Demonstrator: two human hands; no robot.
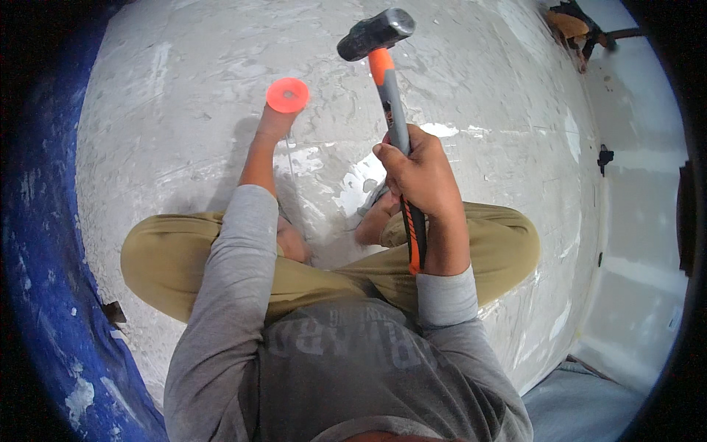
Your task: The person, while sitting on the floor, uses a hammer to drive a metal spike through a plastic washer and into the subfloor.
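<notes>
My right hand is closed round the grey, black and orange handle of a club hammer. Its dark steel head is raised, well to the right of my left hand and farther out. A cold chisel with a round orange-pink hand guard is in my left hand. The guard hides most of those fingers. Below the hand the thin steel shank points toward the rough grey floor; whether its tip touches is too blurred to tell. Hammer and guard are apart.
My crossed legs in tan trousers and bare feet are close to the tools. White patches and chips mark the floor. A blue sheet borders the left, a pale wall the right. Dark tools lie at the far right.
</notes>
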